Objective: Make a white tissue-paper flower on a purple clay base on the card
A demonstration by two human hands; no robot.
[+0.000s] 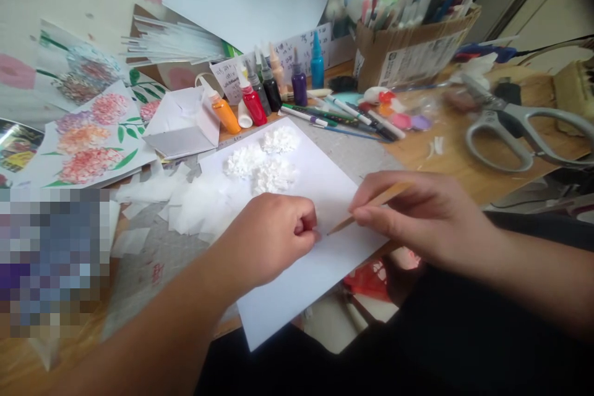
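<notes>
A pointed wooden stick point(346, 221) is held between the thumb and fingers of my right hand point(417, 213). Its tip points down and left, close to the fingertips of my left hand point(273, 235). That left hand is closed in a curled pinch above a white sheet of paper point(273, 315); whatever it pinches, if anything, is hidden. Three clusters of crumpled white paper point(273, 174) sit on the sheet just beyond my left hand. Thin white paper pieces point(197, 198) lie in a loose heap to the left of the sheet.
Coloured squeeze bottles point(253, 103) stand behind the sheet, with pens point(350, 111) beside them. Large scissors point(510, 120) lie at the right. A cardboard box point(413, 52) of brushes stands at the back. Flower pictures point(93, 136) and a folded white paper box point(180, 124) are on the left.
</notes>
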